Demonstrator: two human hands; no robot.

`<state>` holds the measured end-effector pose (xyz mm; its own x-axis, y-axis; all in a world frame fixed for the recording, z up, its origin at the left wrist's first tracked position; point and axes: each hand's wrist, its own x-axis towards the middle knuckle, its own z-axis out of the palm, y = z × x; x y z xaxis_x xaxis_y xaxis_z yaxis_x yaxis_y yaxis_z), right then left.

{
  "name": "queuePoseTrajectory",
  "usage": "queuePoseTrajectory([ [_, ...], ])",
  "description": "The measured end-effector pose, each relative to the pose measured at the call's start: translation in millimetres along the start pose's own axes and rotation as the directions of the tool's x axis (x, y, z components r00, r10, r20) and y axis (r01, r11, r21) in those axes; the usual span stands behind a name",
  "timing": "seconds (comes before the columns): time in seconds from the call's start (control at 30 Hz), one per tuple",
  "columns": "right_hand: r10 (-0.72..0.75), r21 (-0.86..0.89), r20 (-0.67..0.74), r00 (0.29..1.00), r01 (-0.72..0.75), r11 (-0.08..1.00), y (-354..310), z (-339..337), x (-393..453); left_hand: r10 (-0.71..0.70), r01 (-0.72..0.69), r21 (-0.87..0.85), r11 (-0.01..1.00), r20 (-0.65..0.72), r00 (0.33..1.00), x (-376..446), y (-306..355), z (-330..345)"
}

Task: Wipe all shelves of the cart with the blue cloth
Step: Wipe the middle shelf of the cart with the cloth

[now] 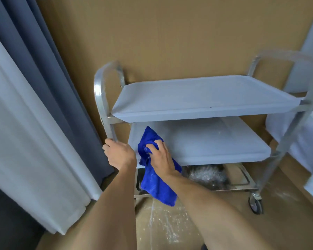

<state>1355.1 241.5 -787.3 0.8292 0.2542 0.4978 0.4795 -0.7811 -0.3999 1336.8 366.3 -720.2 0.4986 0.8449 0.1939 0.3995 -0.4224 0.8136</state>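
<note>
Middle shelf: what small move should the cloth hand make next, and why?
Probably sweep the cloth rightward along the middle shelf. The right hand grips it at that shelf's left front corner, the rest looks unreached, and the left hand steadies the frame.

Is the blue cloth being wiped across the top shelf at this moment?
No. The right hand grips the blue cloth at the front left corner of the middle shelf, below the top shelf.
</note>
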Motion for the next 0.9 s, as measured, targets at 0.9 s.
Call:
queuePoseTrajectory([
  [0.9, 0.307, -0.327, -0.123, 0.944, -0.331, 0.885, 68.5, 75.9, 30.4, -0.12, 0.117, 0.059, 0.991, 0.034, 0.992, 21.1, -52.2, 73.7],
])
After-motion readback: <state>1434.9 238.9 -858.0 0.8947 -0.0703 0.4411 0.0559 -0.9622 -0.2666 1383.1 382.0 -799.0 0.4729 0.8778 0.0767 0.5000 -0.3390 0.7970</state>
